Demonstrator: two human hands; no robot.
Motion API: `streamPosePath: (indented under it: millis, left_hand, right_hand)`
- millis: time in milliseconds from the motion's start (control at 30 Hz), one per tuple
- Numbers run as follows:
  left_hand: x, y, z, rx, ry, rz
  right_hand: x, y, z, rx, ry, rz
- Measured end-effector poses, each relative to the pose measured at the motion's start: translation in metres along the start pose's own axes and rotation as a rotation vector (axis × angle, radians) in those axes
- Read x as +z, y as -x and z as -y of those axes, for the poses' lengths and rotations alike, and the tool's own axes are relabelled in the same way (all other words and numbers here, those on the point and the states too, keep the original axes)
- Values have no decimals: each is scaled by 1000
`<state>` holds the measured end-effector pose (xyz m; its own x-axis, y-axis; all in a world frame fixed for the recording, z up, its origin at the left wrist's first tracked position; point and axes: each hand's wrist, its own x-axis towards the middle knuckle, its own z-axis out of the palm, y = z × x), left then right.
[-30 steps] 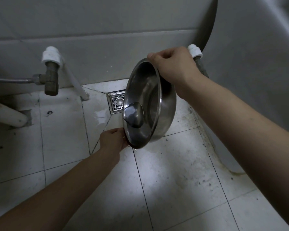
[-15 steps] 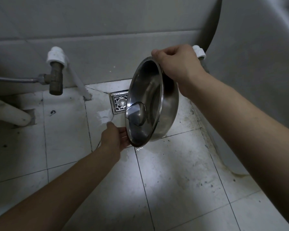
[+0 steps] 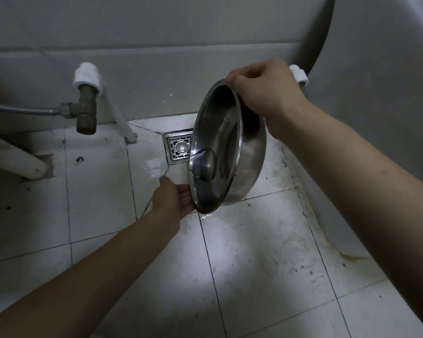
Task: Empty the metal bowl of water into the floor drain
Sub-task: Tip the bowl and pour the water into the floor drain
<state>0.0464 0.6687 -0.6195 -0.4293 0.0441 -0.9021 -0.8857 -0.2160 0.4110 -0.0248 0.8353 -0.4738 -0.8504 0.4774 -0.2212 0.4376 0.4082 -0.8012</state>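
Observation:
The metal bowl [image 3: 248,152] is tipped almost on its side above the tiled floor, its opening facing left toward the square metal floor drain [image 3: 178,148]. A metal spoon [image 3: 203,164] lies inside against the lower wall. My right hand [image 3: 264,93] grips the bowl's top rim. My left hand [image 3: 174,198] holds the bottom rim from the left, fingers under the edge. A wet patch [image 3: 154,167] lies on the tile just left of the drain. The bowl hides the drain's right side.
A brass valve [image 3: 84,113] with a white pipe fitting and a metal hose juts from the wall at the left. A white pipe [image 3: 12,159] lies low at the far left. A large grey curved body [image 3: 376,81] fills the right side.
The bowl has stayed tipped on its side. My left hand's fingers have spread along the bottom rim. The view has shifted slightly, with the drain a little more uncovered.

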Motion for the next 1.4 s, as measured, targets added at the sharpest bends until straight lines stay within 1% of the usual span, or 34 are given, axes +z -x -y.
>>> streamPosePath:
  millis: [600,800,1067,1400]
  left_hand:
    - [-1,-2,0,-32,0,25]
    - [0,-2,1,-33,-3,35]
    - [-1,-7,2,-42,6,66]
    - [-2,-13,5,-41,-16,58]
  right_hand:
    - [2,5,11,12,19,-10]
    - [3,8,14,-37,54,-12]
    - [4,10,18,-38,78,-4]
    - [7,10,20,-47,109,-3]
